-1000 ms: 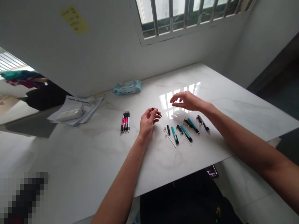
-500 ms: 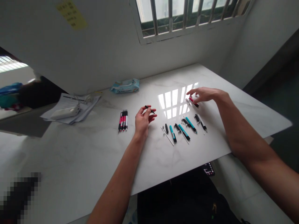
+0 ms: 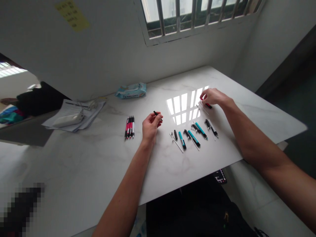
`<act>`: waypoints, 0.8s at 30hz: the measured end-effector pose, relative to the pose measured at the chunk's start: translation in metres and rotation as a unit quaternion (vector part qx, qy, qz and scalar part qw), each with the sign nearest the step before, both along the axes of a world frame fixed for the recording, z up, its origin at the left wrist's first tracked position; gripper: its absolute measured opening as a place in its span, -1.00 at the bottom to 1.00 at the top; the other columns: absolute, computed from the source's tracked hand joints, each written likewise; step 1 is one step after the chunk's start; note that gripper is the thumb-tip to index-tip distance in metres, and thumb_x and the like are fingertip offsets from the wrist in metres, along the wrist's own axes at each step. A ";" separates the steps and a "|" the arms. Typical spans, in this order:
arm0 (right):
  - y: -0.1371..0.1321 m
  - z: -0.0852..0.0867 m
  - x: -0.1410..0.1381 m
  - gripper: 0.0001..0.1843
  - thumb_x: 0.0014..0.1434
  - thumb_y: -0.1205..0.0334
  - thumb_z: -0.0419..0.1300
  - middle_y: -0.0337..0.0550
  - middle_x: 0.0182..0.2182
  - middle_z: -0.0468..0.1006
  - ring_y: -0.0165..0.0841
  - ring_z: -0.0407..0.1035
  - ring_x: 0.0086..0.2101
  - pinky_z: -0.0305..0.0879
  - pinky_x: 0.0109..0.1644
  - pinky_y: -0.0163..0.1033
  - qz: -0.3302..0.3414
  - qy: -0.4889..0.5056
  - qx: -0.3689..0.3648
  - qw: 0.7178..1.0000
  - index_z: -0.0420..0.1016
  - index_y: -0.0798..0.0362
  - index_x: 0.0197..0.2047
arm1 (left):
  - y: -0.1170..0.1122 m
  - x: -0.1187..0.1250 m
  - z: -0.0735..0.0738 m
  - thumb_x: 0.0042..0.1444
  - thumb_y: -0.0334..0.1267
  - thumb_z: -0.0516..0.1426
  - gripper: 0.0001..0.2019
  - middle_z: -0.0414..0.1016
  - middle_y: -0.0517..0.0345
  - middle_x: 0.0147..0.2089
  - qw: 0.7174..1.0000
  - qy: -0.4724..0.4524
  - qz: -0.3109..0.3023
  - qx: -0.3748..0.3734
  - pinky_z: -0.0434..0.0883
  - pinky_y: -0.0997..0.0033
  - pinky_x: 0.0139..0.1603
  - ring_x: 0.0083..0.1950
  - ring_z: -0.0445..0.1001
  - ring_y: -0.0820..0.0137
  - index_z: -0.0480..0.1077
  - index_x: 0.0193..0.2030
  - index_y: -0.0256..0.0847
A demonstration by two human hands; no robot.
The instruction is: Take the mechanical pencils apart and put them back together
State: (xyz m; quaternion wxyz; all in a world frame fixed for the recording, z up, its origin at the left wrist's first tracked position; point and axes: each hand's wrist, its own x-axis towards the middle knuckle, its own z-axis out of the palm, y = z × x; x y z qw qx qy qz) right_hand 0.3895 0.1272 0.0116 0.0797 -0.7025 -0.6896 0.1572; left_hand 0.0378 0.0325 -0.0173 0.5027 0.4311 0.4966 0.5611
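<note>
My left hand is raised a little above the white marble table, fingers pinched on a small black pen part. My right hand reaches to the far right of the table, fingers closed on a red and black pen piece lying there. Between my hands lie several loose pen parts: teal barrels, black caps and thin white refills. A tidy bundle of red and black pens lies left of my left hand.
A blue pack of wipes sits at the back by the wall. Papers with a white device lie at the back left. A barred window is above. The table's front edge runs near my lap.
My right hand moved from the middle of the table out to the far right and closed on the red pen piece. My left hand stayed put with its black part.
</note>
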 end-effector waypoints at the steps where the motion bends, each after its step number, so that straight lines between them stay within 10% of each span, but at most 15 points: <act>1: -0.001 0.002 0.000 -0.68 0.21 0.31 0.43 -0.03 -0.06 0.79 -0.18 0.63 -0.13 0.47 -0.11 -0.21 -0.012 0.020 0.020 1.000 0.77 0.06 0.04 | 0.000 0.000 0.000 -0.12 0.05 0.55 -0.48 0.66 0.14 -0.19 1.000 -0.003 -0.003 -0.002 0.42 0.51 -0.22 -0.30 0.51 0.52 0.65 -0.08 -0.18; 5: -0.004 0.009 -0.012 -0.68 0.22 0.26 0.41 0.03 -0.09 0.75 -0.25 0.60 -0.26 0.53 -0.19 -0.17 -0.025 0.200 0.126 0.971 0.74 0.10 0.04 | -0.001 0.002 0.001 -0.13 0.07 0.56 -0.45 0.68 0.09 -0.20 0.999 0.000 -0.047 0.001 0.45 0.46 -0.19 -0.30 0.51 0.50 0.69 -0.06 -0.21; 10: -0.023 0.009 -0.067 -0.66 0.20 0.13 0.46 -0.04 -0.15 0.71 -0.28 0.59 -0.25 0.57 -0.16 -0.14 0.135 0.461 0.090 0.872 0.64 0.08 -0.01 | -0.006 0.010 0.002 -0.09 0.12 0.56 -0.45 0.69 0.05 -0.25 0.995 0.028 -0.088 0.026 0.48 0.40 -0.16 -0.30 0.52 0.45 0.74 -0.06 -0.23; 15: -0.049 -0.001 -0.115 -0.60 0.12 0.02 0.56 -0.18 -0.29 0.70 -0.29 0.61 -0.23 0.56 -0.07 -0.12 0.258 0.529 0.024 0.808 0.59 0.03 -0.11 | -0.008 0.012 0.001 -0.06 0.13 0.55 -0.47 0.72 0.03 -0.24 0.992 0.060 -0.106 0.045 0.50 0.35 -0.13 -0.26 0.55 0.39 0.76 -0.08 -0.23; 24: -0.059 -0.006 -0.131 -0.45 0.08 -0.16 0.61 -0.18 -0.31 0.71 -0.28 0.61 -0.27 0.60 -0.08 -0.10 0.265 0.563 0.048 0.781 0.56 0.02 -0.10 | -0.011 0.013 0.006 0.05 0.17 0.49 -0.54 0.69 0.04 -0.32 0.982 0.093 -0.146 0.075 0.50 0.33 -0.17 -0.29 0.56 0.35 0.74 -0.19 -0.23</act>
